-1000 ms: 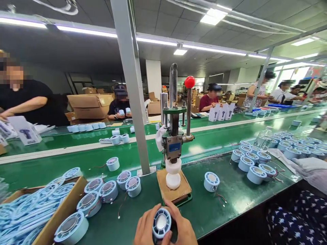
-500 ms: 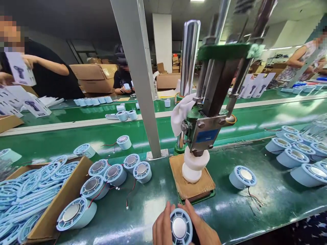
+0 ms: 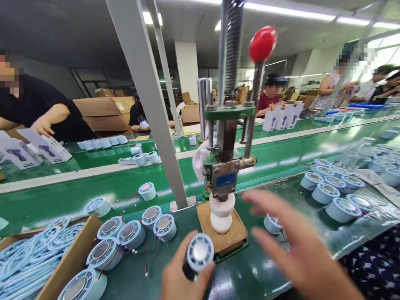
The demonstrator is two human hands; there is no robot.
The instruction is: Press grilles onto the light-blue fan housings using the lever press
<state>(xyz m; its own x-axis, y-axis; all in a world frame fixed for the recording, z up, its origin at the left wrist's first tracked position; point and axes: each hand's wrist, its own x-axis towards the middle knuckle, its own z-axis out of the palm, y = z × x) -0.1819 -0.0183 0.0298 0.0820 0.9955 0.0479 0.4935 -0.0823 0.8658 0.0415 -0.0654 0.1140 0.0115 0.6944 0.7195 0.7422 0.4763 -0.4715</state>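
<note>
In the lower middle, my left hand (image 3: 187, 268) is closed around a round light-blue housing (image 3: 200, 252) with a spoked rim and a silver disc. A dark part shows below the housing, between thumb and fingers. My right hand (image 3: 287, 237) is raised and blurred, its fingers apart with nothing between them. It passes in front of another blue housing (image 3: 271, 224), which it partly hides. Just beyond both hands stands a green hand press (image 3: 225, 175) with a red lever knob (image 3: 263, 43). Under its ram, white round blocks (image 3: 221, 212) rest on a brown pad (image 3: 204, 218).
Several blue housings with thin wires (image 3: 131, 234) stand left of the press, beside a cardboard box (image 3: 67, 260) of blue rings. More housings (image 3: 326, 193) cluster on the right. A grey post (image 3: 156, 116) rises behind the bench (image 3: 150, 287). People work across the green conveyor (image 3: 281, 152).
My right hand has left the housing and moved up to the right, fingers spreading. The left hand keeps the housing, now slightly further left and higher. The view has tilted up, showing the red knob.
</note>
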